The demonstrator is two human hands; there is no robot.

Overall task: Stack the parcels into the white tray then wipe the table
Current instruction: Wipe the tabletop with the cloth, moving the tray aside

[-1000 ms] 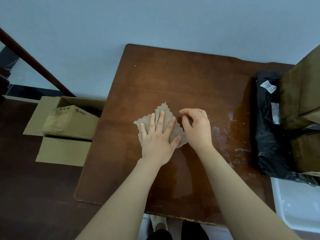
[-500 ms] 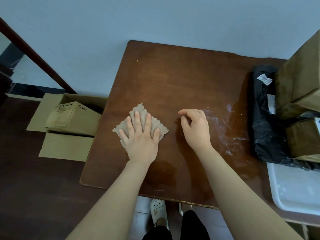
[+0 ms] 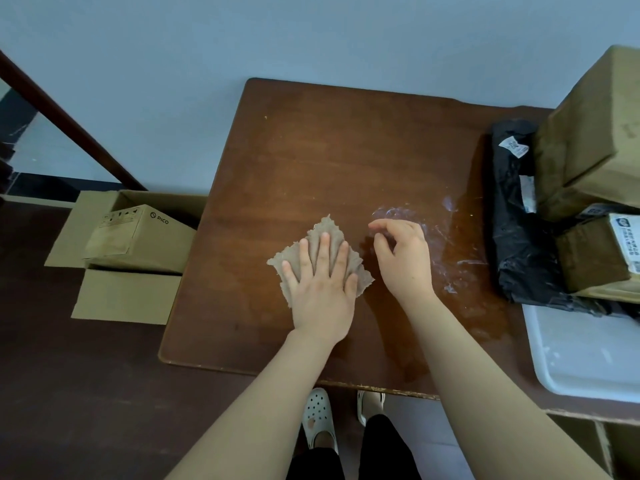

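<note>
1. The left hand (image 3: 320, 289) lies flat, palm down, on a frayed grey-beige square cloth (image 3: 327, 226), with its fingers straight and spread. Its grip is fully open, and it presses the cloth rather than clasping it.
2. The cloth rests on the dark brown wooden counter (image 3: 346, 150), left of the middle and nearer the front edge. Its ragged corners stick out past the fingertips and on both sides of the palm.
3. The right hand (image 3: 405, 261) is just beside the cloth on its right and does not touch it. Its fingers are loosely curled with the thumb near the forefinger, a slack grip with nothing in it.
4. Whitish smears (image 3: 446, 237) mark the counter around and to the right of that hand.
5. The white plastic tray (image 3: 585, 358) sits at the counter's right front corner, and its near part is bare.
6. At the tray's far end lies a crumpled black plastic-bag parcel (image 3: 516, 237), whose near end overlaps the white rim.
7. Right of the bag are a large brown cardboard parcel (image 3: 595, 133) and, in front of it, a smaller brown parcel with a white label (image 3: 595, 261).
8. On the dark floor (image 3: 69, 375) to the left stands an open cardboard carton printed "PICO" (image 3: 138, 237).
9. White perforated clogs (image 3: 318, 420) show below the counter's front edge.
</note>
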